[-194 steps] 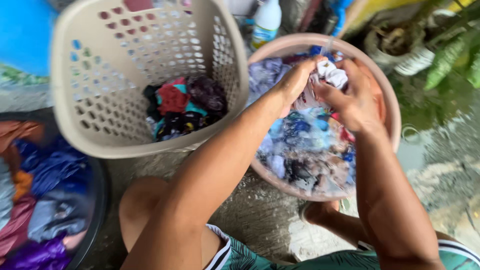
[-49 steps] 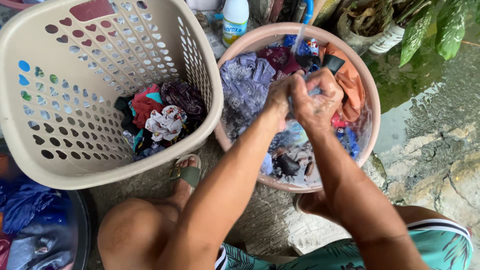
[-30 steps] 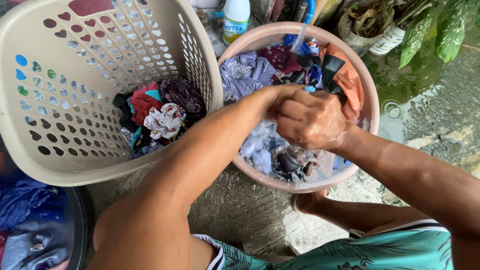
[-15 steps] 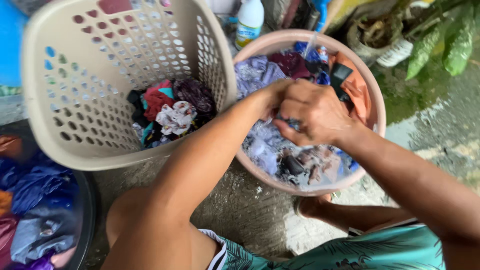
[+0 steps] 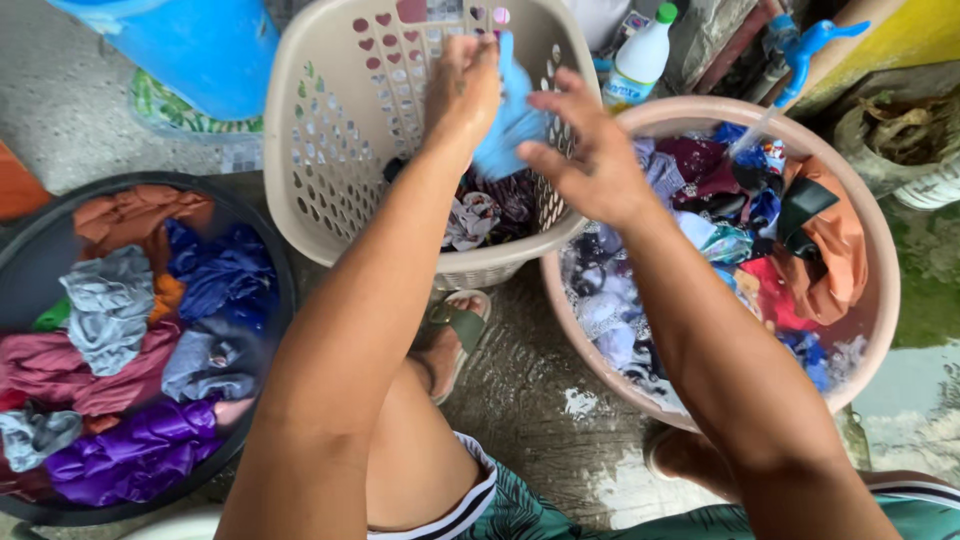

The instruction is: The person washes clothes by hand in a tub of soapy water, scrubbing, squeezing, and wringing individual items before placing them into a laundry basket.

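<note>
A blue cloth (image 5: 510, 125), wrung over the basin (image 5: 880, 330) a moment ago, is now held over the basket (image 5: 300, 150), pinched by the left hand (image 5: 462, 85), the right hand (image 5: 585, 160) open beside it.

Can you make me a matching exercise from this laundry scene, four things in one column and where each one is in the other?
1. light blue cloth
2. white bottle
3. purple garment
4. orange garment

A. in the black tub
B. in the pink basin
C. held in the left hand over the beige basket
D. standing behind the pink basin

Pairs: 1-C, 2-D, 3-A, 4-B
</note>
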